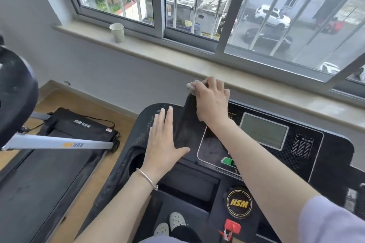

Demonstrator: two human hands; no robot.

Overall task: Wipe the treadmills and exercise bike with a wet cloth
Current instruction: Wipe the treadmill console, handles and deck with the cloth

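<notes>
A black treadmill console (308,144) with a grey screen (263,131) fills the lower right. My right hand (212,100) sits at the console's upper edge and holds a small pale cloth (191,86), which pokes out past the fingertips. My left hand (165,134) lies flat with straight fingers on the dusty left part of the console, beside a raised black ridge (183,124). A second treadmill (65,144) with a grey handrail (59,142) stands to the left.
A paper cup (117,32) stands on the window sill (177,61) behind the console. A dark rounded machine part (15,92) is at the far left edge. A red safety clip (233,226) hangs below the HSM badge (239,202). My shoes (171,223) show on the belt.
</notes>
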